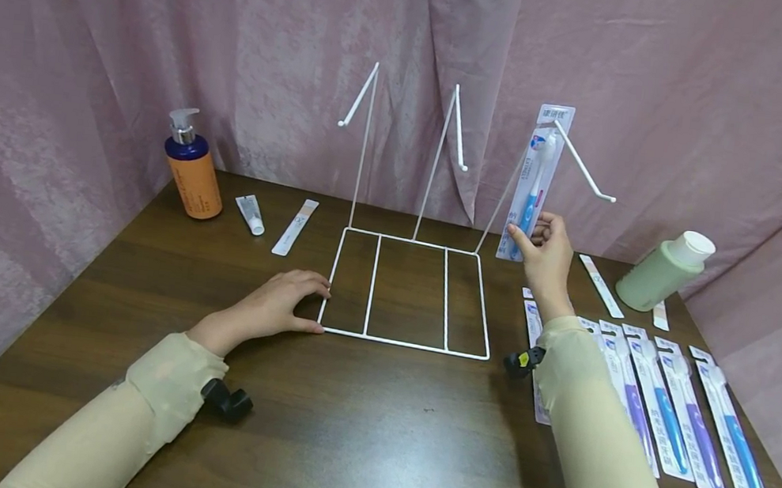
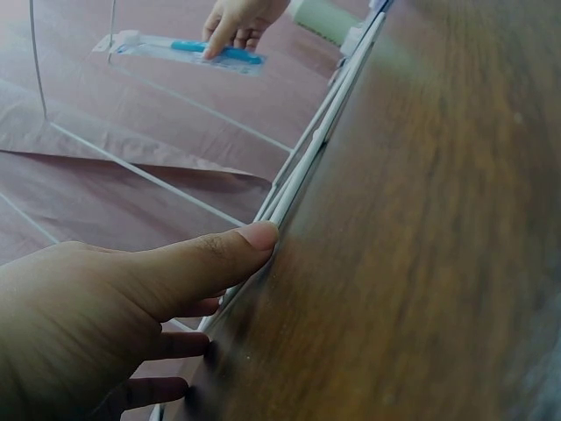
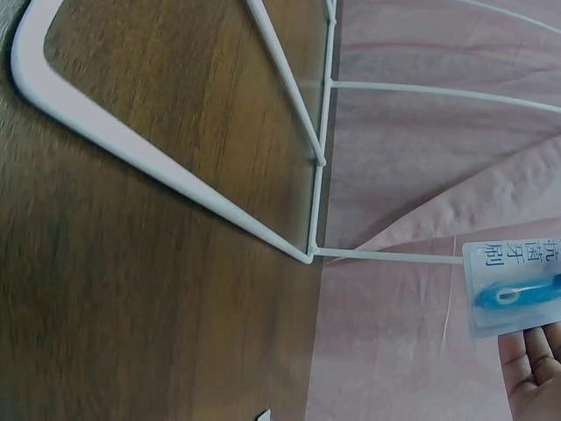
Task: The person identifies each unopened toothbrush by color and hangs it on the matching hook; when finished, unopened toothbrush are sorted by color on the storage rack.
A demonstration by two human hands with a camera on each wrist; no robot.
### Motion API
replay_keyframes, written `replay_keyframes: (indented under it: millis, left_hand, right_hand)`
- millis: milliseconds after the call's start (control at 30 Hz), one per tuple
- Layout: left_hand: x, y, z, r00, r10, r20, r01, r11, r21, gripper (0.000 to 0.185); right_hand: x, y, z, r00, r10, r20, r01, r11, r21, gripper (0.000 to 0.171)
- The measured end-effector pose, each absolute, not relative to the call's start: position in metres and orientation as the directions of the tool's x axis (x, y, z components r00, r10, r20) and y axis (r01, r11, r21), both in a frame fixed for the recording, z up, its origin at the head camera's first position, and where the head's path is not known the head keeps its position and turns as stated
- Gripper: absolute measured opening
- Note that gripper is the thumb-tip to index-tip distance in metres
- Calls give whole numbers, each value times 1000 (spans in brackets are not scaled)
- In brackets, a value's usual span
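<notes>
A white wire display rack (image 1: 403, 347) with three upright hooks stands on the table. On its right hook hangs a blue toothbrush in a clear blister pack (image 1: 538, 172), upright with the hook through the top of the card. My right hand (image 1: 549, 257) pinches the lower right edge of this pack, thumb in front; the right wrist view shows only the pack's lower end and some fingers. My left hand (image 1: 285, 300) rests at the rack's front left corner. In the left wrist view its thumb (image 2: 250, 237) lies straight against the base wire, and its other fingers reach down toward the tabletop.
Several packaged toothbrushes (image 1: 681, 410), blue and purple, lie in a row at the right, partly under my right forearm. A green bottle (image 1: 663, 273) lies tilted behind them near narrow sachets (image 1: 601, 287). An orange pump bottle (image 1: 194, 175), small tube (image 1: 251, 215) and sachet (image 1: 295, 227) are at the left.
</notes>
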State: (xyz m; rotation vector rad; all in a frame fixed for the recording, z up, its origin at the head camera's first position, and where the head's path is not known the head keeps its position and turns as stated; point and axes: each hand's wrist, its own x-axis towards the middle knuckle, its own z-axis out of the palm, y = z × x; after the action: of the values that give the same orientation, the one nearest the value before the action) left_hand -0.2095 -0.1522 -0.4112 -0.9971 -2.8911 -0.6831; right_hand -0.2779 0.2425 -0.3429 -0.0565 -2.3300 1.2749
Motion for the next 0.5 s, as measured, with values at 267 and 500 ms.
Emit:
replay_keyframes:
  millis: [267, 500]
  left_hand:
    - [-209, -152, -412, -796, 587, 149, 592, 704, 391, 50]
    - [-209, -152, -414, -797, 585, 150, 591, 704, 393, 50]
  right_hand:
    - [-279, 248, -341, -904, 227, 363, -166, 596, -786, 48]
    - [-281, 250, -337, -924, 192, 331, -140, 636, -759, 46]
